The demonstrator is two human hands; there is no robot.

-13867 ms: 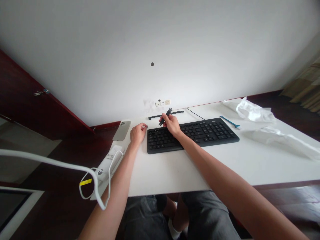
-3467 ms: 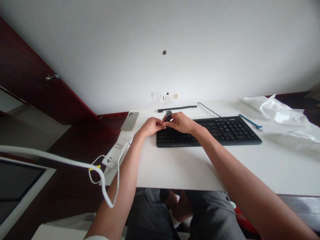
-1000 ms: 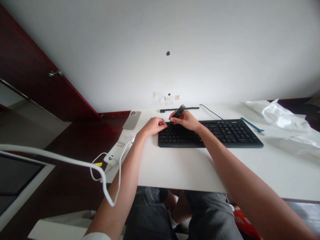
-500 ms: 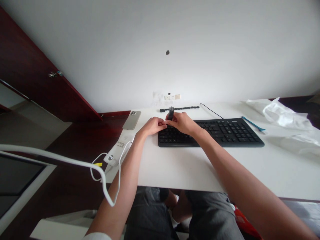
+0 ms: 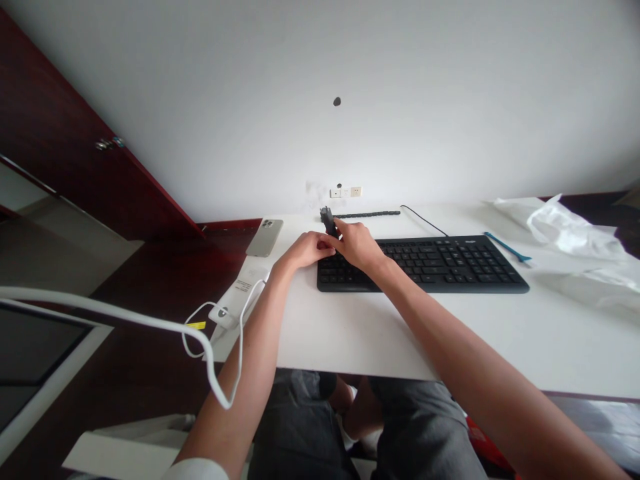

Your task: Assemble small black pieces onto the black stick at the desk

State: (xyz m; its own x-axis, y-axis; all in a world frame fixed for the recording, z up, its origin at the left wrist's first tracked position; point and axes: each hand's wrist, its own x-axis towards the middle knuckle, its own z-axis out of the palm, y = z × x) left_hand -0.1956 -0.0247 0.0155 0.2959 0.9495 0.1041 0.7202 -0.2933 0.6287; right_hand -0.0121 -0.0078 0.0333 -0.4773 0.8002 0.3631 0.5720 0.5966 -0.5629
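Note:
A black keyboard (image 5: 425,267) lies on the white table. At its back left corner, my right hand (image 5: 359,245) is closed around a small dark tool (image 5: 327,220) with a pronged upper end, which leans to the left. Its lower end is hidden by my fingers. Right beside it, my left hand (image 5: 307,250) has its fingers pinched together over the keyboard's left end, touching or nearly touching my right fingers. What those fingers hold, if anything, is hidden. Behind the keyboard runs a thin row of small black pieces (image 5: 373,214), possibly keycaps.
To the left lie a phone (image 5: 265,237), a white box (image 5: 240,293) and a white cable (image 5: 213,380) with a plug. A blue pry tool (image 5: 507,247) rests right of the keyboard, near crumpled white plastic (image 5: 565,230). Wall sockets (image 5: 345,193) are behind the table.
My right hand has shifted slightly left, and the dark tool has gone from nearly upright to tilted left. My left hand stays almost in place.

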